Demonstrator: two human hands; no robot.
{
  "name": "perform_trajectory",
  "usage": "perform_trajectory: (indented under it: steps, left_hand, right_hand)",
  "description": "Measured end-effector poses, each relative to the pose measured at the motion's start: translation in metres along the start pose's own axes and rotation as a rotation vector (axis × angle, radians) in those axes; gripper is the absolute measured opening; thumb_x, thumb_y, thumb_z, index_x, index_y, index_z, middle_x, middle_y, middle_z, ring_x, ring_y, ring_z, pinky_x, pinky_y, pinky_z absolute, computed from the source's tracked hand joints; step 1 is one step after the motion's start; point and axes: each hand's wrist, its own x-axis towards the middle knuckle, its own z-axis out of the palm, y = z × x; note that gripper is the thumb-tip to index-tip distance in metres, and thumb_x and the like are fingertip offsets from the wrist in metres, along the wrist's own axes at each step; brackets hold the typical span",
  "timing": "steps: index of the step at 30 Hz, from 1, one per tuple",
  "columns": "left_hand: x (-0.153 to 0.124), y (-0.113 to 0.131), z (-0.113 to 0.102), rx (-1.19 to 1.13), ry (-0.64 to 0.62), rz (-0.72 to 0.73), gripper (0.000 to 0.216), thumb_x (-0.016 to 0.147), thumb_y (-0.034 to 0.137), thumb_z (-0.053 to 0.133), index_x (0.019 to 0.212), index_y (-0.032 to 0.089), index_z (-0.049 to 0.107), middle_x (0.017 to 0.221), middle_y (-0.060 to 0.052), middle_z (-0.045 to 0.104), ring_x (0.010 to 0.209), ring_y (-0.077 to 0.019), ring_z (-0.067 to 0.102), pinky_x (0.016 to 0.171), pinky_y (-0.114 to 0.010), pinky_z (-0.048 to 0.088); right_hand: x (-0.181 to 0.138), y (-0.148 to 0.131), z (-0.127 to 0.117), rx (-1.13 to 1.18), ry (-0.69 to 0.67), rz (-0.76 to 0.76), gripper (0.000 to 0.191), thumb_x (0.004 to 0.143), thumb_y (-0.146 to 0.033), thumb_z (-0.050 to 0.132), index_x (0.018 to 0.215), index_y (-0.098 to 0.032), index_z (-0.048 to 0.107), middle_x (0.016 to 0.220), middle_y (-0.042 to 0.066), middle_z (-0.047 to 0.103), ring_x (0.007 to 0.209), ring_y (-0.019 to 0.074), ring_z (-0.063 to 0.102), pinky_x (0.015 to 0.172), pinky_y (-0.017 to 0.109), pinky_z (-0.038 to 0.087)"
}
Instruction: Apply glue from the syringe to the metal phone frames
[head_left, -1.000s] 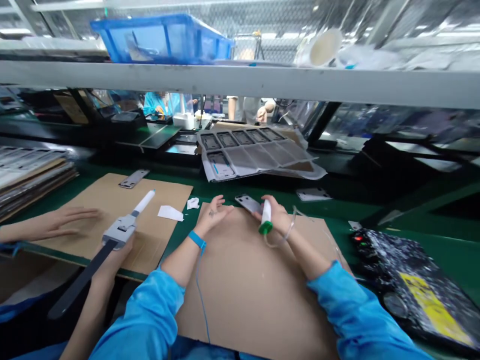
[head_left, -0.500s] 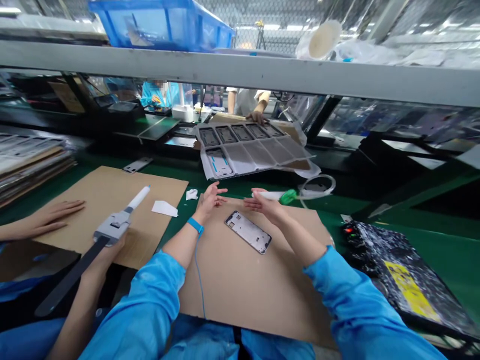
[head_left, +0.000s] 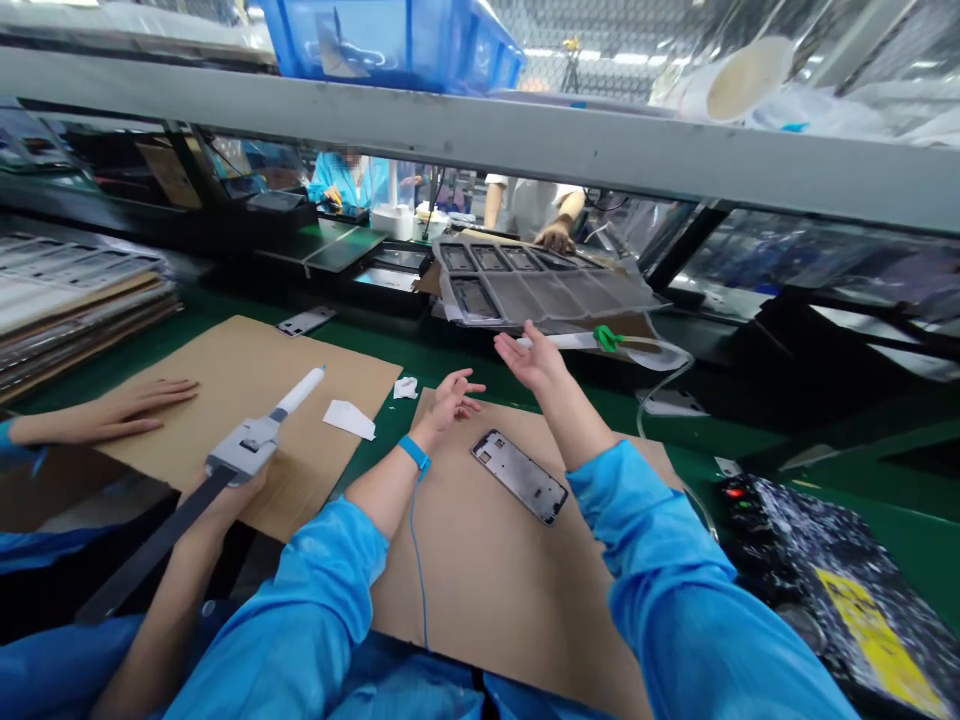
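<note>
I can read no text from here; the yellow label (head_left: pixel 877 640) at lower right is too blurred to make out.

A hand can pass over the cardboard sheet (head_left: pixel 487 590) between the left hand (head_left: pixel 450 400) and right hand (head_left: pixel 534 360), down to the metal phone frame (head_left: pixel 520 477). Farther forward, the thermoformed frame tray (head_left: pixel 540 285) and grey shelf beam (head_left: pixel 480 130) stand in the way.
</note>
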Motion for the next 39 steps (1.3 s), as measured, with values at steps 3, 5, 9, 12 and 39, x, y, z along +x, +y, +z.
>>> perform_trajectory:
  steps: [3, 5, 9, 12, 39]
  left_hand:
    - [0.001, -0.004, 0.0, 0.021, -0.01, -0.024, 0.044, 0.112, 0.046, 0.075, 0.145, 0.017, 0.069, 0.137, -0.012, 0.074, 0.115, -0.0252, 0.077, 0.099, -0.046, 0.07]
    - [0.002, -0.008, 0.001, 0.039, -0.024, -0.037, 0.045, 0.112, 0.046, 0.075, 0.146, 0.018, 0.069, 0.141, -0.012, 0.073, 0.119, -0.0264, 0.076, 0.101, -0.048, 0.069]
    - [0.006, -0.016, 0.002, 0.091, -0.06, -0.066, 0.045, 0.111, 0.045, 0.076, 0.146, 0.018, 0.069, 0.144, -0.013, 0.072, 0.123, -0.0276, 0.075, 0.104, -0.05, 0.068]
    - [0.009, -0.022, 0.002, 0.139, -0.09, -0.076, 0.045, 0.111, 0.044, 0.077, 0.147, 0.018, 0.069, 0.145, -0.013, 0.072, 0.124, -0.028, 0.075, 0.105, -0.05, 0.068]
    - [-0.032, -0.004, 0.023, 1.02, -0.385, 0.285, 0.084, 0.05, 0.069, 0.11, 0.107, 0.019, 0.073, 0.136, -0.02, 0.065, 0.149, -0.054, 0.048, 0.134, -0.071, 0.034]
  right_hand:
    - [0.005, -0.009, 0.014, 0.032, -0.028, -0.005, 0.041, 0.122, -0.034, 0.042, 0.157, -0.017, 0.055, 0.14, 0.016, 0.078, 0.116, 0.0145, 0.083, 0.084, 0.018, 0.071]
    - [0.009, -0.012, 0.019, 0.042, -0.059, 0.0, 0.044, 0.123, -0.037, 0.038, 0.155, -0.015, 0.059, 0.136, 0.016, 0.08, 0.118, 0.0161, 0.083, 0.086, 0.02, 0.072]
    - [0.018, -0.012, 0.02, 0.028, -0.085, 0.03, 0.047, 0.123, -0.037, 0.035, 0.155, -0.014, 0.059, 0.144, 0.02, 0.078, 0.126, 0.0196, 0.082, 0.087, 0.024, 0.073]
    - [0.025, -0.009, 0.024, 0.008, -0.08, 0.047, 0.05, 0.123, -0.036, 0.031, 0.16, -0.013, 0.056, 0.15, 0.022, 0.074, 0.128, 0.02, 0.081, 0.083, 0.024, 0.073]
    - [-0.069, 0.039, -0.205, -0.618, -0.205, -0.183, 0.063, 0.102, -0.042, 0.085, 0.156, -0.026, 0.057, 0.108, 0.004, 0.089, 0.091, 0.02, 0.087, 0.075, 0.028, 0.072]
